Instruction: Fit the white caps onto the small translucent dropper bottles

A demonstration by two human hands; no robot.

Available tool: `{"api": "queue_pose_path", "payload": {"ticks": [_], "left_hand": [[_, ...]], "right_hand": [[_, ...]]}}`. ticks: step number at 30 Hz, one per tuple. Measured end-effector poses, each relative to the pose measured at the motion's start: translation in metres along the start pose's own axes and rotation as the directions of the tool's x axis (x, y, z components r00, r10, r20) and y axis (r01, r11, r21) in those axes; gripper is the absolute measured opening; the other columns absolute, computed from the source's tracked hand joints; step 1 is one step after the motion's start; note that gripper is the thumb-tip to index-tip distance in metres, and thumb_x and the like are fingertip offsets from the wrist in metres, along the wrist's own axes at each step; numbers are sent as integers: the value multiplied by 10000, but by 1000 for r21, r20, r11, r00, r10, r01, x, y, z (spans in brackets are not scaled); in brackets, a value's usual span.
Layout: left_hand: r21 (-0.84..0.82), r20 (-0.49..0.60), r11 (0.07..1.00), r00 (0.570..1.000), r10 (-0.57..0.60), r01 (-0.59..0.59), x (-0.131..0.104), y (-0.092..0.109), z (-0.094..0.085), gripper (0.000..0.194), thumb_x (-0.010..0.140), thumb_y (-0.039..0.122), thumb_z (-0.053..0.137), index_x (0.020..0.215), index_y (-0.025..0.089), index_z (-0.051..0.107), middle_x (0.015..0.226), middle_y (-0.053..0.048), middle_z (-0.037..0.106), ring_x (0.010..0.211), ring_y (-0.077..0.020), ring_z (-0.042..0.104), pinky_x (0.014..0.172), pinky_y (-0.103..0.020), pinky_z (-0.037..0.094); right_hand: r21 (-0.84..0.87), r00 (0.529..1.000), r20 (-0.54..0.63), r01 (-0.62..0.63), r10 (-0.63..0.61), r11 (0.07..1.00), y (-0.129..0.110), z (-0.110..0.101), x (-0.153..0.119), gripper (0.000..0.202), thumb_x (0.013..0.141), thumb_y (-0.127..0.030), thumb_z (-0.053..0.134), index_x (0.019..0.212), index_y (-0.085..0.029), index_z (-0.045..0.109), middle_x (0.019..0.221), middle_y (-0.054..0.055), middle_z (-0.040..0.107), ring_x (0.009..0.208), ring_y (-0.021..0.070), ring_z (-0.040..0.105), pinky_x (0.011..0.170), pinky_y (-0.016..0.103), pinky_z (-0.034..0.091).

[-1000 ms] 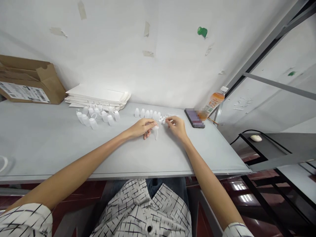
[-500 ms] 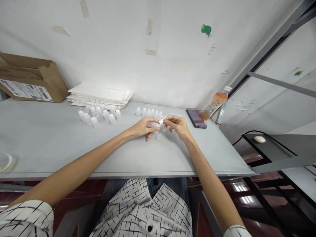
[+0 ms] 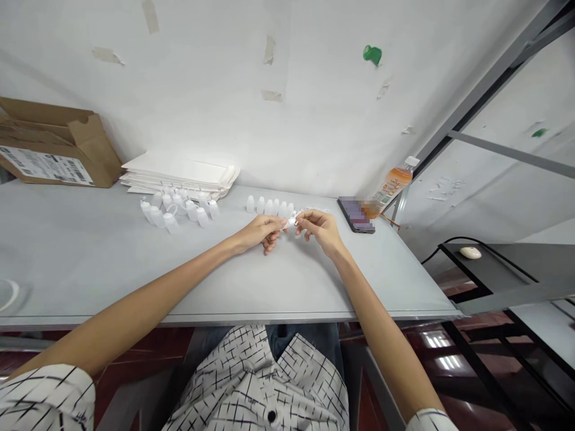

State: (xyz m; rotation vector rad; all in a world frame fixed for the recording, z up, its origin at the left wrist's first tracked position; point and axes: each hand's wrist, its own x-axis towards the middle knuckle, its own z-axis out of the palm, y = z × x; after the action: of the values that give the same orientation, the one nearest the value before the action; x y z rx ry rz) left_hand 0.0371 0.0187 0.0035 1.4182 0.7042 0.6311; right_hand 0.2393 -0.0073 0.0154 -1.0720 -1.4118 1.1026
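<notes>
My left hand (image 3: 259, 232) is closed around a small white plastic squeeze bottle (image 3: 290, 222), most of it hidden by the fingers. At its neck end, the fingertips of my right hand (image 3: 322, 230) are pinched on a small white part that looks like the cap. Just beyond my hands stands a row of several similar bottles (image 3: 268, 206). Another group of several bottles (image 3: 171, 223), some with thin looped straps and tips, stands to the left. Small clear or white pieces (image 3: 309, 210) lie partly hidden behind my right hand.
A stack of white paper or foam sheets (image 3: 179, 170) lies against the wall, beside an open cardboard box (image 3: 96, 152). On the right are a phone (image 3: 354, 214) and an orange drink bottle (image 3: 395, 181). A white ring-shaped thing (image 3: 14, 293) sits at the left edge.
The bottle in my left hand has turned so that less of its body shows, and the strap hanging below it is no longer visible. My hands stay close together.
</notes>
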Motion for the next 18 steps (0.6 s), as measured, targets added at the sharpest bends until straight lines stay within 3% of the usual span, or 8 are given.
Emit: {"api": "queue_pose_path", "payload": {"ticks": [11,15,18], "left_hand": [[16,-9,1000,1000,-2,3,0,-1,1,507,909,590,515,766,116,620,535,73,298,387,-74,443,389,-217,432],[79,-95,997,995,28,-20,-1,-3,3,504,903,573,544,682,121,573,497,56,367,354,-53,398,329,-183,359],[121,-123,992,991,54,-39,-3,-3,6,460,898,575,554,740,143,561,468,43,454,321,-60,418,300,-168,336]], "right_hand": [[41,995,95,-38,34,998,-4,4,-3,366,635,-448,838,760,-148,669,710,41,677,638,189,688,468,259,530],[44,988,151,-47,40,998,-3,7,-4,376,683,-478,813,804,-154,666,734,50,699,645,190,703,516,277,574],[40,982,180,-64,56,997,0,9,-4,401,704,-514,793,838,-154,679,750,45,688,615,179,697,522,292,590]]}}
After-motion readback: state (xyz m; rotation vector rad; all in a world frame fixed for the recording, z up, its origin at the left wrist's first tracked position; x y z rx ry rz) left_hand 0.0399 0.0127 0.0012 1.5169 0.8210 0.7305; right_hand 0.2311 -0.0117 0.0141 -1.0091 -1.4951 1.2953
